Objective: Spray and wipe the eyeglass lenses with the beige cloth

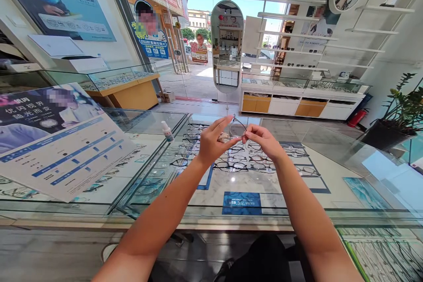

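above the glass worktop [211, 220], near its middle, a pair of glasses [238, 127] was held up between two bare hands. the right hand [262, 140] had thumb and fingers pinched on the lower part of the thin frame. the left hand [211, 139] reached out with nearly straight fingers, tips by the frame's upper part; a pale crumpled thing [224, 137], perhaps a cloth, showed between its thumb and fingers, and whether they gripped that, the frame or both could not be told.

the glasses looked light and springy, likely to bend at the slim joints, with smooth lenses apt to smudge; the rim or bridge seemed the safer hold. both forearms came in over the worktop's front edge, slanting toward each other, hands raised clear of the glass.

under the worktop's glass lay rows of display eyeglasses [231, 166], with a blue card [241, 203] closer to its front edge. left of the worktop's middle stood a small white bottle [167, 131]; toward its left end was a printed board [95, 141]. beyond its far edge rose an oval mirror [228, 75].
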{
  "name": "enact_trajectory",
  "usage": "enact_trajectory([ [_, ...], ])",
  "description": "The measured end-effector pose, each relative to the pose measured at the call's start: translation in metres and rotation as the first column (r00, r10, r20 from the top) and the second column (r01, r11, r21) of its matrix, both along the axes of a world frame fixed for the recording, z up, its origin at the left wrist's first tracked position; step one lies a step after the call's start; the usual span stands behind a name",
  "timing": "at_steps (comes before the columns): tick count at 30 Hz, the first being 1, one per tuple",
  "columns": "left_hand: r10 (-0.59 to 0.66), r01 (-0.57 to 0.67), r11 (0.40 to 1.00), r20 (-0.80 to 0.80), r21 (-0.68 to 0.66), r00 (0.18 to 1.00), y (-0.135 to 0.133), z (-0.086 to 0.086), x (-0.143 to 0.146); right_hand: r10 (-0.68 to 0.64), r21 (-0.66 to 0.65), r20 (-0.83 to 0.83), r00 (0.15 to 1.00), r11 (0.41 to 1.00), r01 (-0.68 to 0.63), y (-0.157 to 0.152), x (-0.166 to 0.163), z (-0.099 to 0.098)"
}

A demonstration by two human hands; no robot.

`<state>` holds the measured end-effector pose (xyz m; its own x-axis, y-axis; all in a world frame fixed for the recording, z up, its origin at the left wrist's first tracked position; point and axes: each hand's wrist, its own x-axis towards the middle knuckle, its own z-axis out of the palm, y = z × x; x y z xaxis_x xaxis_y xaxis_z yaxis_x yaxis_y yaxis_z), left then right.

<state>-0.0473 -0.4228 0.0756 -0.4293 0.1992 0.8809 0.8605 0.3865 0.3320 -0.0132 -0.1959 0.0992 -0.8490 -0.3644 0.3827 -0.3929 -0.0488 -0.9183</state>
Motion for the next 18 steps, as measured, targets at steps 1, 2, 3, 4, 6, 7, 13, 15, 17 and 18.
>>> enact_trajectory([
  [1, 0.006, -0.007, 0.999, -0.043, -0.033, 0.999, 0.0, -0.001, -0.002, 0.005, 0.016, -0.002, 1.0, 1.0, -0.005, 0.001, 0.0, 0.0],
  [2, 0.011, -0.016, 0.998, -0.085, -0.057, 0.996, 0.0, -0.002, -0.003, 0.01, 0.026, -0.004, 1.0, 1.0, -0.01, 0.002, 0.0, 0.0],
  [3, 0.016, -0.025, 0.997, -0.122, -0.071, 0.992, 0.0, -0.003, -0.004, 0.015, 0.035, -0.007, 1.0, 0.999, -0.015, 0.003, -0.001, -0.001],
  [4, 0.022, -0.034, 0.997, -0.157, -0.074, 0.987, -0.001, -0.003, -0.004, 0.021, 0.046, -0.011, 1.0, 0.999, -0.02, 0.004, -0.002, -0.001],
  [6, 0.026, -0.042, 0.996, -0.213, -0.073, 0.977, -0.001, -0.002, -0.004, 0.03, 0.074, -0.026, 0.999, 0.997, -0.028, 0.006, -0.003, -0.003],
  [7, 0.021, -0.04, 0.996, -0.233, -0.075, 0.972, -0.001, -0.001, -0.004, 0.033, 0.09, -0.034, 0.999, 0.996, -0.03, 0.008, -0.004, -0.003],
  [13, 0.047, -0.076, 0.992, -0.278, -0.096, 0.96, -0.001, 0.001, 0.0, -0.004, 0.17, -0.095, 0.995, 0.985, 0.02, 0.01, -0.001, 0.0],
  [15, 0.083, -0.118, 0.988, -0.301, -0.099, 0.95, -0.002, 0.001, 0.0, -0.09, 0.163, -0.166, 0.982, 0.98, 0.118, 0.01, 0.0, 0.001],
  [17, 0.146, -0.18, 0.981, -0.329, -0.075, 0.933, -0.003, 0.003, -0.001, -0.248, 0.038, -0.267, 0.931, 0.963, 0.267, 0.012, -0.001, 0.0],
  [18, 0.181, -0.209, 0.977, -0.345, -0.047, 0.921, -0.004, 0.006, -0.003, -0.345, -0.06, -0.307, 0.887, 0.937, 0.343, 0.013, -0.003, -0.001],
])
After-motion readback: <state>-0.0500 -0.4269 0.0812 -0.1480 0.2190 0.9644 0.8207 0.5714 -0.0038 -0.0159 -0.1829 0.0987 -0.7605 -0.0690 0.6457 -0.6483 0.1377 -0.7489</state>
